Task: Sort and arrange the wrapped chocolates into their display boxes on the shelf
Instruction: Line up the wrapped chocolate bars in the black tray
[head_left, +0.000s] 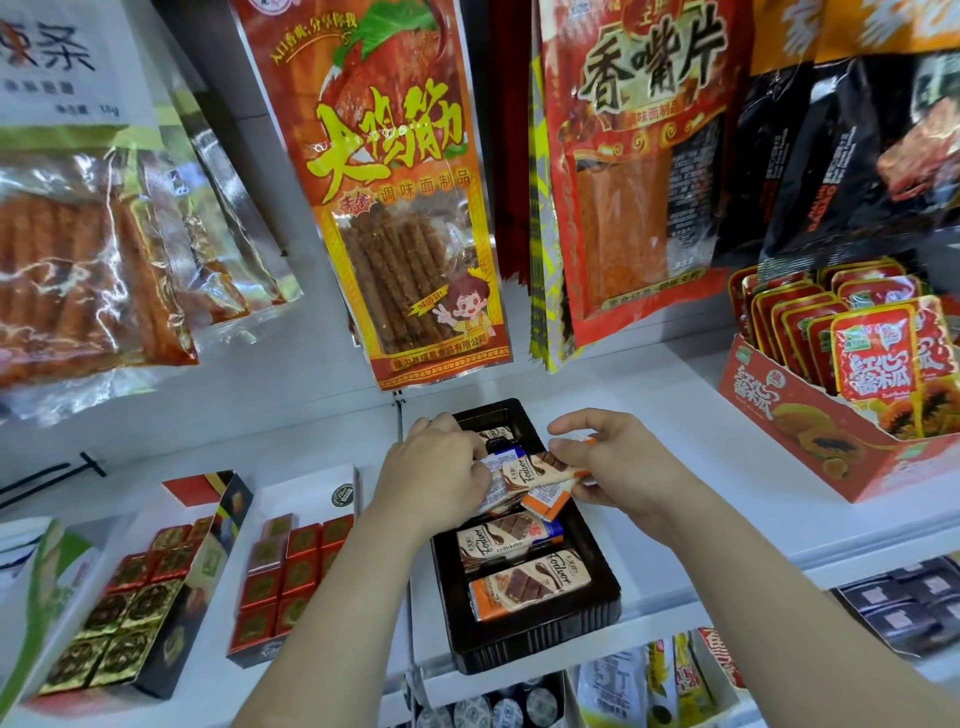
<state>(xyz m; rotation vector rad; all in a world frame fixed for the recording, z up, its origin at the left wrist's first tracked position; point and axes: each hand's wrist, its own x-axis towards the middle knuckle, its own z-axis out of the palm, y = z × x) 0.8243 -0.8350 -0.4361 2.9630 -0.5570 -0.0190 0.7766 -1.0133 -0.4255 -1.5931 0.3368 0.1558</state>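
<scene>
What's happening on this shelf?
A person is sorting wrapped chocolate bars in a dark display box on a white shelf. The left hand grips one end of a small bunch above the box's middle, the right hand pinches the other end. Two more bars lie flat at the box's front.

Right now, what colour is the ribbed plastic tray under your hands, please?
The plastic tray is dark brown; head view.

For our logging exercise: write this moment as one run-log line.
left hand: grips bundle of bars | right hand: pinches bundle | tray: two loose bars inside
</scene>
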